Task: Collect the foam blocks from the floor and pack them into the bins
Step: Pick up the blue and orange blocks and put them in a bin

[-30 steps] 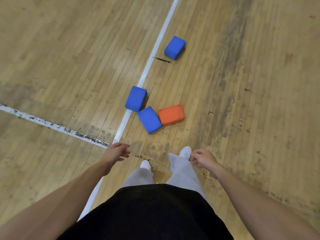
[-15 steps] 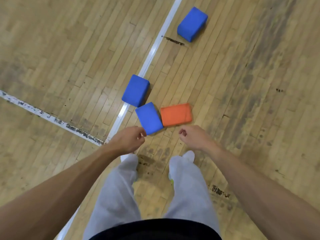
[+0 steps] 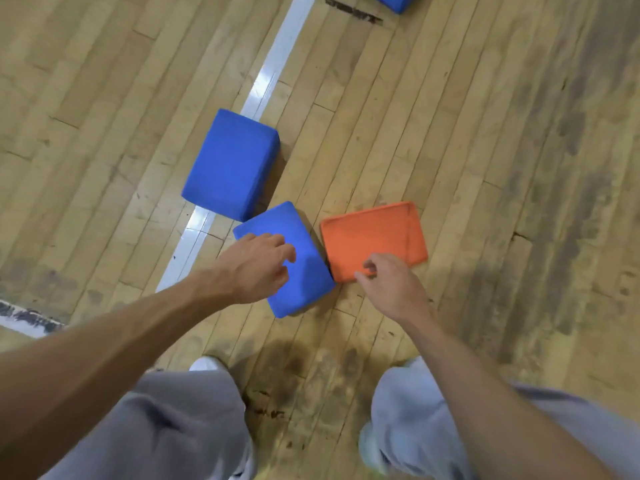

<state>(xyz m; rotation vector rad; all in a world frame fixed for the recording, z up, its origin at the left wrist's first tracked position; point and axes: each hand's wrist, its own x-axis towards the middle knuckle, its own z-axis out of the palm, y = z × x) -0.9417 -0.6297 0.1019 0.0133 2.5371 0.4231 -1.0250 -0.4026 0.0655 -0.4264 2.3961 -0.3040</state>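
**A:** What's hard to see from your head camera?

**B:** A fourth piece, a blue foam block (image 3: 394,2), is cut off by the top edge so that only a corner shows. Your left thumb is hidden under the hand. The frame is also slightly blurred around your fingertips.

**A:** And the blocks in front of you?

**B:** There are three on the worn wooden plank floor (image 3: 485,150). A thick blue rectangular foam block (image 3: 230,164) lies flat across the white painted floor line (image 3: 277,60). A second blue rectangular foam block (image 3: 306,275) sits just nearer to you, turned at an angle, with its far corner touching the first. A flat orange rectangular foam block (image 3: 375,233) lies beside it on the right, and their near corners meet.

**A:** How are your hands placed?

**B:** Your left hand (image 3: 256,268) is over the top face of the nearer blue block. Its fingers are half bent and spread, and they are not wrapped round its sides. Your right hand (image 3: 391,289) is at the near edge of the orange block. The forefinger is curled and the thumb points left along that edge, but you cannot tell whether they have caught it. Both arms reach down past your grey trouser legs (image 3: 180,427).
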